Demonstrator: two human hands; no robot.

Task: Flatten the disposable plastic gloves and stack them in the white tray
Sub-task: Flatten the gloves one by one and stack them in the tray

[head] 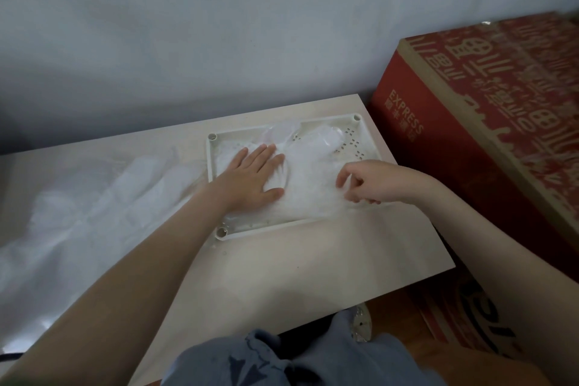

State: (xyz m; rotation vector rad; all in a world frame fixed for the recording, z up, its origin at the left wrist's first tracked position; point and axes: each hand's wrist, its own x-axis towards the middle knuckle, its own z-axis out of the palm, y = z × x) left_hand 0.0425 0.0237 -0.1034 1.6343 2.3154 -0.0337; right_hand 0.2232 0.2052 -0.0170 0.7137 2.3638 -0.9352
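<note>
A white perforated tray (360,130) lies at the table's far right. Translucent plastic gloves (313,175) are stacked flat inside it, their fingers reaching the far rim. My left hand (253,174) presses palm down on the stack's left half, fingers spread. My right hand (368,180) hovers over the stack's right side, fingers curled, fingertips touching or pinching the top glove; I cannot tell if it grips. A heap of loose crumpled gloves (87,213) covers the table's left part.
The pale wooden table (297,263) ends just right of the tray. A large red cardboard box (470,122) stands close on the right. A grey wall runs behind. My lap in blue fabric (266,360) is at the near edge.
</note>
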